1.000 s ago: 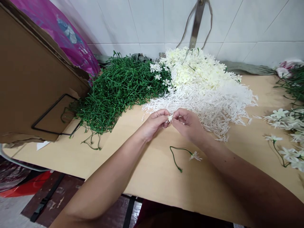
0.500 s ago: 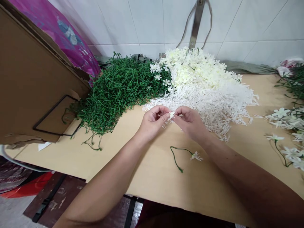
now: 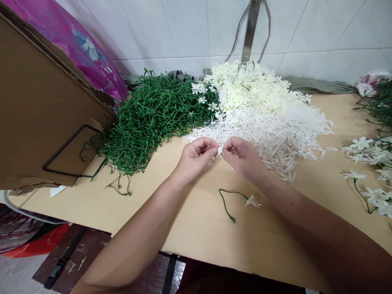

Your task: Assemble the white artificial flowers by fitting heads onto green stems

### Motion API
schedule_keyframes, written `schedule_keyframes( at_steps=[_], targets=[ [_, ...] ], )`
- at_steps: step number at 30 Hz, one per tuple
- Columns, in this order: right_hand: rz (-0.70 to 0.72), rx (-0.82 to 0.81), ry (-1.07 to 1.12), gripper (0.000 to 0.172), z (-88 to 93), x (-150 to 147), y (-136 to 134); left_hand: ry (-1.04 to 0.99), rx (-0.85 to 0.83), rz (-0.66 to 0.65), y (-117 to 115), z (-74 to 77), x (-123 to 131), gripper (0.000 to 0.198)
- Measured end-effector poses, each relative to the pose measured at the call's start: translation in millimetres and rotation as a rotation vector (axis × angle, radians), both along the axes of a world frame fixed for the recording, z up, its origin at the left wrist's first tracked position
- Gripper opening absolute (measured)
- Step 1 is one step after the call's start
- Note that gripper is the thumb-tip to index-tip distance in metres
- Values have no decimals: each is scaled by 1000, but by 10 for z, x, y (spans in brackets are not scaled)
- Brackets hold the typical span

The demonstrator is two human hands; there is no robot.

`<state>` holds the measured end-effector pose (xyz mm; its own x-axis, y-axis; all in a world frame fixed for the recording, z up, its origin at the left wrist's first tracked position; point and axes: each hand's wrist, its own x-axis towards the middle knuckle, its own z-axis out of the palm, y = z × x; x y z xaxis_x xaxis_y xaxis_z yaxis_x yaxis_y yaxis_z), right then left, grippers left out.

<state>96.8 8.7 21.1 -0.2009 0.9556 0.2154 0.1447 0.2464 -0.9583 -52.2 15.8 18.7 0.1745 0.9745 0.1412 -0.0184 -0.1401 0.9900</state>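
Note:
Between my two hands is a small white artificial flower (image 3: 220, 151), pinched at the fingertips. My left hand (image 3: 197, 155) is closed on it from the left, and my right hand (image 3: 240, 154) is closed on it from the right. A few thin white strands show under the left fingers. Just behind my hands lies a heap of thin white stamens (image 3: 260, 126). Nearer to me on the table rests a green stem (image 3: 226, 204) bent at an angle, with a tuft of white stamens (image 3: 252, 201) at one end.
A pile of green stems (image 3: 159, 110) spreads at the back left. White blossoms (image 3: 251, 85) are heaped against the tiled wall. Assembled flowers (image 3: 361, 147) lie at the right edge. A cardboard box (image 3: 45, 94) and a purple bag (image 3: 92, 49) stand at the left.
Both hands keep their pinch on the small flower, which has turned slightly between the fingertips. The view has shifted a little; the piles and the lone stem stay in place.

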Motion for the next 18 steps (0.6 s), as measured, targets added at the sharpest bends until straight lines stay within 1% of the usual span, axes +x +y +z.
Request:
schedule_keyframes(
  at_steps=[5, 9, 10, 13, 18],
  targets=[
    [16, -22, 14, 11, -60, 9, 31, 59, 48, 33, 10, -9, -30, 20],
    [7, 28, 53, 21, -91, 24, 48, 55, 48, 29, 5, -12, -35, 19],
    [26, 48, 41, 21, -93, 27, 48, 41, 35, 22, 5, -14, -33, 21],
    [85, 97, -9, 13, -96, 29, 42, -25, -27, -2, 14, -32, -23, 26],
    [24, 133, -40, 9, -120, 36, 36, -129, -158, -53, 12, -71, 3, 27]
  ],
)
